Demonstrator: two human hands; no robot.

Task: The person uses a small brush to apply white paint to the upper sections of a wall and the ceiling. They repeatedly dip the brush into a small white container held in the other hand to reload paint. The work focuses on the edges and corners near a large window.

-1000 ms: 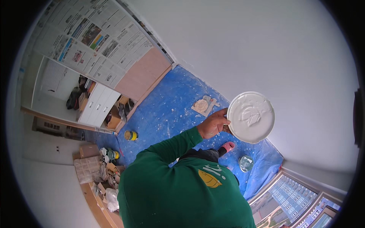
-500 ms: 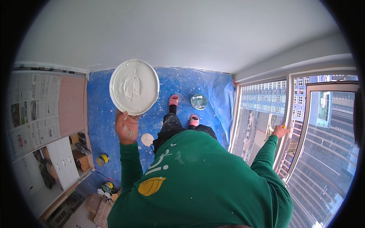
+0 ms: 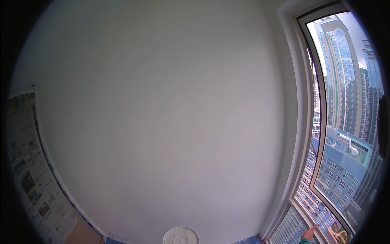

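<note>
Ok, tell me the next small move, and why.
Probably swing the right hand over toward the round white disc: the disc carries white paste at the lower edge of the view, in front of the pale wall, while that hand is well off to the right by the window frame, apart from the paste.

Illegible print on newspaper sheets

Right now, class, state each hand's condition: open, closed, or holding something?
Left hand: out of view, so its state cannot be told.
Right hand: seen against the window, too small to tell whether open, closed or holding anything.
</note>
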